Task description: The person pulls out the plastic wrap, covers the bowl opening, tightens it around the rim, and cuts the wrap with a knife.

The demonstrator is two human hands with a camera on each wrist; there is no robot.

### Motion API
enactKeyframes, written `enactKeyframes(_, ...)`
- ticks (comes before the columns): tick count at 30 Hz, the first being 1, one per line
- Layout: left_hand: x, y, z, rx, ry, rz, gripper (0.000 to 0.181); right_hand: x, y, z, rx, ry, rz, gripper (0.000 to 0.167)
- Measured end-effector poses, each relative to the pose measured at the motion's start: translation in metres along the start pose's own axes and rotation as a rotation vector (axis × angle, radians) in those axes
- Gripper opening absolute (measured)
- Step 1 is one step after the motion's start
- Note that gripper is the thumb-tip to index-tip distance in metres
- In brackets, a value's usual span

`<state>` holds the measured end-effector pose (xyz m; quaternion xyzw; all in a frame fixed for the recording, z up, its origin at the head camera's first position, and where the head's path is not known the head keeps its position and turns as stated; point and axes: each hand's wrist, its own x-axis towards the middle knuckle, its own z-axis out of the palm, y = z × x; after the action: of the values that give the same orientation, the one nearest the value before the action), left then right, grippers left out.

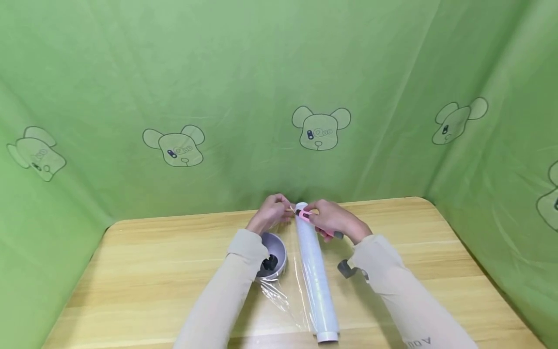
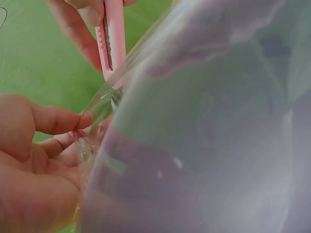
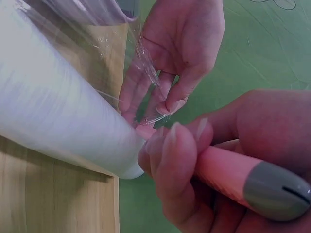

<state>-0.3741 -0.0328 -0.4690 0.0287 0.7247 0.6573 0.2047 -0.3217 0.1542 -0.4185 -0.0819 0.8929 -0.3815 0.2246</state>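
Observation:
A white roll of plastic wrap (image 1: 315, 271) lies lengthwise on the table, with a clear sheet of film (image 1: 279, 295) drawn off its left side over a grey bowl (image 1: 279, 247). Something black sits inside the bowl. At the roll's far end my left hand (image 1: 272, 212) pinches the film's edge between thumb and forefinger. My right hand (image 1: 333, 218) grips a pink utility knife (image 2: 115, 36) with a grey end cap. Its blade (image 2: 115, 99) touches the film just beside the left fingertips. The left sleeve hides part of the bowl.
The wooden table (image 1: 165, 271) has its far edge against a green curtain (image 1: 244, 72) printed with bear heads. Another green curtain stands along the right side. A dark grey piece (image 1: 346, 268) shows at the right cuff.

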Motion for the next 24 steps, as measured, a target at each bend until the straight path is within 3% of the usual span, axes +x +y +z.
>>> enactKeyframes(8,0.002,0.001,0.002,0.018,0.001,0.016,0.019,-0.003,0.004,-0.004,-0.004,-0.002,0.005,0.051)
enactKeyframes(17,0.002,0.002,0.001,-0.041,0.004,-0.014,0.021,-0.006,0.006,-0.007,0.051,-0.044,0.002,0.049)
enactKeyframes(24,0.002,0.002,0.000,-0.037,0.013,-0.025,0.023,-0.011,0.008,-0.010,0.086,-0.070,-0.004,0.049)
